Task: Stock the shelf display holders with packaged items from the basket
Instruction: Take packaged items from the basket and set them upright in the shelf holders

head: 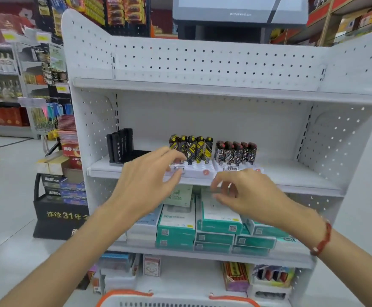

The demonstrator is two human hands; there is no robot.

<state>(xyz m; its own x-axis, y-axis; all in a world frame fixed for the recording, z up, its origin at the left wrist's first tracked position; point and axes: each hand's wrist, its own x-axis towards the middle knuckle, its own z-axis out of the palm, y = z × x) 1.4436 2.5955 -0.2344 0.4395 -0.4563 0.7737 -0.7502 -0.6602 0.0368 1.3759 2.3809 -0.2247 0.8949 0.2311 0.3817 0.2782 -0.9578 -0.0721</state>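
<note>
Head view: white pegboard shelf unit [202,63] fills the frame centre, its right side running out at the frame edge. Middle shelf [291,176] carries three holders: black holder [136,155] at left with tall black packs [120,144] in its back-left part, front hidden by the left hand; white holder [193,170] in the centre with one back row of yellow-black packs [191,149]; second white holder [236,167] to the right with red-black packs [236,151], front edge hidden behind the right hand. Print on the packs too blurred to read. Teal boxes [176,229] are stacked on the shelf below. Basket [176,301] at bottom centre, orange handles, mostly cut off, contents not visible. Left hand [145,180] has fingers spread, relaxed, tips at the white holder's front left, holding nothing. Right hand [244,193] has fingers loosely curled, thumb near forefinger; cannot tell whether anything is pinched. Red bracelet [323,238] on right wrist
</note>
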